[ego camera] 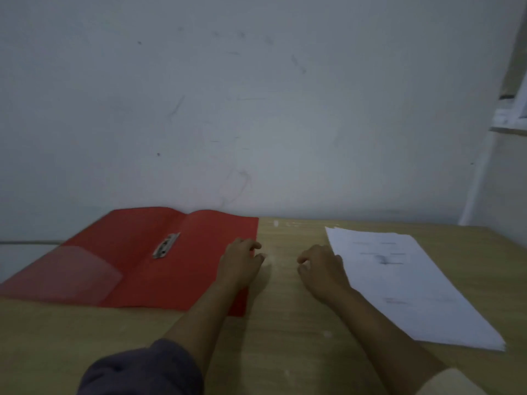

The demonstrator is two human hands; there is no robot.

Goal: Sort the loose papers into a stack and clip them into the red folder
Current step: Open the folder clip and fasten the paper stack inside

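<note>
Lying open at left on worktop (285, 352): red folder (137, 260), left hand (242, 262) resting on its right edge. Paper stack (413, 286) right, touching right hand (322, 269). Fingers loosely curled, grasping nothing.

The table (285, 352) looks like matt pale wood grain; the red folder (137, 269) is smooth plastic — with a metal clip (166, 245) — and the papers (407, 283) are matt white.
</note>
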